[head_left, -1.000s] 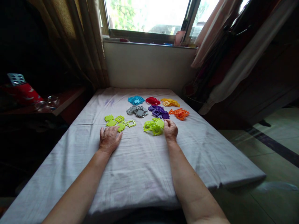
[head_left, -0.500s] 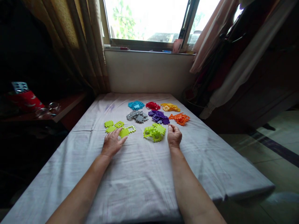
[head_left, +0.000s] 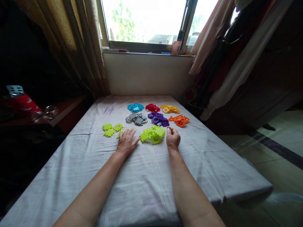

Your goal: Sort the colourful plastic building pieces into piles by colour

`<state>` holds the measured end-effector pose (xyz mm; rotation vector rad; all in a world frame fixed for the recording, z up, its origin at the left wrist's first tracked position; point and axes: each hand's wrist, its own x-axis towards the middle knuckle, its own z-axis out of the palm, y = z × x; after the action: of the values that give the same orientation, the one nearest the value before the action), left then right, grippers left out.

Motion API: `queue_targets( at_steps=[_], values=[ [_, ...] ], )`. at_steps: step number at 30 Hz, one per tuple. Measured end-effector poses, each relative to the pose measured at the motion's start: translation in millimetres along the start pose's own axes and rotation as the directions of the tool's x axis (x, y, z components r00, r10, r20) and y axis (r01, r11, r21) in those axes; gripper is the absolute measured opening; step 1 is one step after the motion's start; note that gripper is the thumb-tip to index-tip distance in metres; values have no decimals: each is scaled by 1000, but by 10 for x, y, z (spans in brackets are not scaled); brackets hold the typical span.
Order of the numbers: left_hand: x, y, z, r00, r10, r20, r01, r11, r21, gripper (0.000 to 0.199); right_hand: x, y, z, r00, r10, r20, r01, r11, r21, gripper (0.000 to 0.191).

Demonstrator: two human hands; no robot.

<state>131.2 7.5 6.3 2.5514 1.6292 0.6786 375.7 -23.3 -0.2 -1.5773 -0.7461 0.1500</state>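
My left hand lies over the cloth with its fingers spread, partly covering a lime-green piece. To its left lie several loose lime-green interlocking toy pieces, flat with toothed edges. Right of its thumb is a heap of lime-green interlocking pieces, with a flat one at its left side. My right hand rests beside the heap's right side, fingers curled closed. What it holds, if anything, is hidden.
Behind are heaps of grey, purple, orange, blue, red and yellow pieces. A pale cloth covers the table. Glasses lie on a side surface at left.
My left hand has moved right, toward the lime-green heap. A flat lime-green piece now sits at the heap's left side. My right hand stays closed in place; the view has shifted slightly.
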Motion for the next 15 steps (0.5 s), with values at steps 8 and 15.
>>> queue_targets(
  at_steps=[8,15],
  values=[
    [53,-385,-257,1000,-13,1,13,974,226,25,-53,-37,20,999,16,31,-15,1000,-11,35],
    [-12,-347,-304,976,215,20,-216,971,105,16,-56,-14,26,999,-28,31,28,1000,7,36]
  ],
)
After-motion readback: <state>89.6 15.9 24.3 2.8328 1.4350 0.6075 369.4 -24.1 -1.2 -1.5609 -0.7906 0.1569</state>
